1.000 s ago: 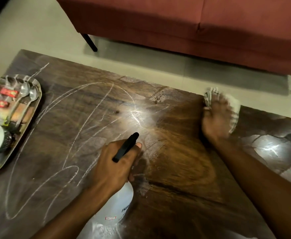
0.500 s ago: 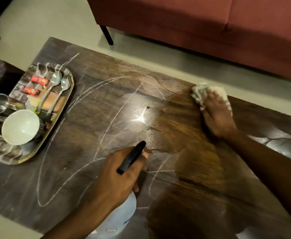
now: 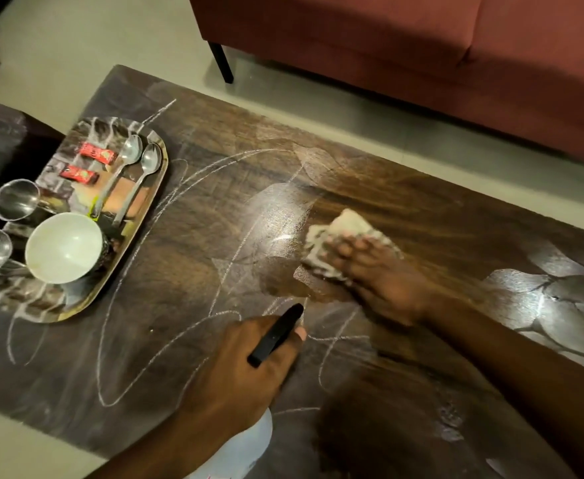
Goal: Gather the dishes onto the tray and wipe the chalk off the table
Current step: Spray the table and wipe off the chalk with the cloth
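White chalk scribbles [image 3: 166, 344] loop across the dark wooden table [image 3: 214, 108]. My right hand [image 3: 377, 271] presses a pale crumpled cloth [image 3: 346, 226] flat on the table's middle, blurred with motion. My left hand [image 3: 235, 371] grips a white spray bottle [image 3: 245, 447] by its black trigger head [image 3: 276, 333], near the front edge. At the left end lies a shiny tray [image 3: 145, 236] with a white bowl [image 3: 62, 247], two spoons [image 3: 138, 178], two steel cups [image 3: 16, 198] and two red packets [image 3: 97, 155].
A red sofa [image 3: 422, 46] on black legs stands beyond the table's far edge, across a strip of pale floor [image 3: 59, 39]. The table surface to the right of my right hand looks wet and streak-free, with glare patches [image 3: 539, 299].
My right hand has swept the cloth from the far edge toward the table's middle, near my left hand. The view has shifted left, showing more of the tray.
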The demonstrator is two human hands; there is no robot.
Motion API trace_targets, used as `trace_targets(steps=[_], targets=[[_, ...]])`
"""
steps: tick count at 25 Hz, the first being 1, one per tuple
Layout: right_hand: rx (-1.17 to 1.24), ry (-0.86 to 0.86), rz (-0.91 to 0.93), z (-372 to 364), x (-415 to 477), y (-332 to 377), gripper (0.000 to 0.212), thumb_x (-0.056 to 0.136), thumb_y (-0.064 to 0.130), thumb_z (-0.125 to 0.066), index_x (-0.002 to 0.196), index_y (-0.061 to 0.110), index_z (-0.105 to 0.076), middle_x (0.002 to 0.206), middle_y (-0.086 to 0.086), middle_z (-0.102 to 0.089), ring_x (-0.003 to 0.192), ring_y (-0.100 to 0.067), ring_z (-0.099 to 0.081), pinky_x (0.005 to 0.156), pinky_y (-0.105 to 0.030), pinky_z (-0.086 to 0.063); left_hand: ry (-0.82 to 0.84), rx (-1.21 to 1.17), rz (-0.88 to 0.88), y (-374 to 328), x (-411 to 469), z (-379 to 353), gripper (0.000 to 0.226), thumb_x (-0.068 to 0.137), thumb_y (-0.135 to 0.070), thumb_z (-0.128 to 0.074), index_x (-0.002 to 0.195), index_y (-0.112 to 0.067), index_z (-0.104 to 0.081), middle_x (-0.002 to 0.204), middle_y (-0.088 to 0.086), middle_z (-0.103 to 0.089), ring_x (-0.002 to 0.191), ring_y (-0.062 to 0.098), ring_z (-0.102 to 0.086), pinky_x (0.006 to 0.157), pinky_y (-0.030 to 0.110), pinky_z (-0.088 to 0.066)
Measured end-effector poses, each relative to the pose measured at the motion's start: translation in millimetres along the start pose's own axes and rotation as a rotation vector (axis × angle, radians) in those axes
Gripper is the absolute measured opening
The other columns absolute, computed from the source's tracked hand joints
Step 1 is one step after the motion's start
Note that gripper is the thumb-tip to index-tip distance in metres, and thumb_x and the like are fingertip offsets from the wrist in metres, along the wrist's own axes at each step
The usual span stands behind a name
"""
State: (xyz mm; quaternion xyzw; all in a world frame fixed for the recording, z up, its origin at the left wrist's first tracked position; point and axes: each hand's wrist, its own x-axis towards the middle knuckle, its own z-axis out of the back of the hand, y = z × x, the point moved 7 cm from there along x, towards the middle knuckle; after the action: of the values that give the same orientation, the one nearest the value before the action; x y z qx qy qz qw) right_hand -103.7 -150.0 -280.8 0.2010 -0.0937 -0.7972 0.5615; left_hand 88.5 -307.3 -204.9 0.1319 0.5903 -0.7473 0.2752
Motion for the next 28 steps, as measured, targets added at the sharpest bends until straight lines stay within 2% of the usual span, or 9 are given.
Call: trace_targets(steps=[4,6,8,12,14,18,22,24,28], targets=[[0.248,-0.451,-0.939,37,-110,-124,0.063,0.109,0.034,-0.038,0.17,0.023,-0.023,0.179,-0.008,-0.015,0.166,-0.033,-0.01,0.134,-0.051,-0.005,0.013,-0.014,-0.002,9,-19,7,0.053,0.089,-0.068,-0.059,0.078,-0.017,-0.07,0.058,0.02,-0.063,0.049,0.043,-0.06,0.045,0.053,-0.049],[0.336,-0.532,-1.166,28,-124,-117,0.061,0.112,0.024,-0.043,0.17,0.024,-0.023,0.179,-0.006,-0.012,0.167,-0.032,-0.008,0.134,-0.05,-0.003,0.006,0.002,0.002,14,-26,9,0.05,0.092,-0.063,-0.062,0.077,-0.016,-0.07,0.063,0.018,-0.068,0.048,0.039,-0.062,0.045,0.05,-0.05],[0.288,-0.493,-1.024,10,-103,-66,0.062,0.112,0.022,-0.042,0.17,0.022,-0.019,0.179,-0.008,-0.011,0.166,-0.034,-0.008,0.135,-0.045,-0.002,0.027,0.044,0.009,22,-35,9,0.046,0.102,-0.051,-0.065,0.074,-0.015,-0.067,0.061,0.018,-0.067,0.043,0.03,-0.063,0.049,0.05,-0.055],[0.079,-0.098,-0.243,-48,-64,80,0.066,0.111,0.036,-0.033,0.172,0.033,-0.008,0.181,0.006,-0.001,0.168,-0.021,0.002,0.134,-0.041,0.003,0.094,0.104,0.034,37,-52,10,0.054,0.099,-0.055,-0.06,0.07,-0.01,-0.062,0.055,0.021,-0.065,0.042,0.023,-0.068,0.051,0.045,-0.061],[-0.029,-0.002,-0.069,-55,-96,86,0.065,0.111,0.039,-0.033,0.171,0.036,-0.008,0.181,0.007,-0.005,0.168,-0.02,-0.002,0.134,-0.041,0.002,0.128,0.065,0.064,49,-62,8,0.047,0.101,-0.052,-0.063,0.075,-0.013,-0.067,0.063,0.021,-0.069,0.043,0.025,-0.067,0.047,0.038,-0.057],[0.148,-0.391,-0.834,-30,-199,-7,0.067,0.106,0.042,-0.032,0.17,0.026,-0.021,0.178,-0.009,-0.017,0.165,-0.034,-0.015,0.133,-0.058,-0.01,0.17,0.045,0.129,74,-89,6,0.038,0.105,-0.044,-0.066,0.081,-0.015,-0.071,0.081,0.025,-0.074,0.046,0.022,-0.063,0.048,0.034,-0.055],[0.337,-0.59,-1.361,-34,-203,-27,0.071,0.103,0.038,-0.035,0.17,0.017,-0.023,0.179,-0.01,-0.014,0.166,-0.034,-0.01,0.133,-0.049,-0.001,0.067,0.087,0.099,84,-107,15,0.05,0.103,-0.047,-0.067,0.071,-0.008,-0.069,0.06,0.02,-0.066,0.048,0.036,-0.066,0.053,0.047,-0.057],[0.336,-0.57,-1.254,-40,-171,5,0.064,0.109,0.026,-0.045,0.169,0.013,-0.025,0.178,-0.014,-0.016,0.165,-0.038,-0.011,0.132,-0.05,-0.005,0.022,0.065,0.083,87,-119,17,0.044,0.104,-0.042,-0.066,0.071,-0.013,-0.071,0.055,0.015,-0.064,0.042,0.027,-0.065,0.048,0.039,-0.056],[0.248,-0.32,-0.592,-75,-117,128,0.066,0.109,0.026,-0.04,0.169,0.021,-0.015,0.178,-0.006,-0.009,0.165,-0.026,-0.002,0.135,-0.049,-0.003,-0.027,-0.077,0.095,87,-150,19,0.03,0.1,-0.052,-0.07,0.077,-0.034,-0.077,0.056,0.01,-0.068,0.042,0.025,-0.067,0.047,0.026,-0.052]])
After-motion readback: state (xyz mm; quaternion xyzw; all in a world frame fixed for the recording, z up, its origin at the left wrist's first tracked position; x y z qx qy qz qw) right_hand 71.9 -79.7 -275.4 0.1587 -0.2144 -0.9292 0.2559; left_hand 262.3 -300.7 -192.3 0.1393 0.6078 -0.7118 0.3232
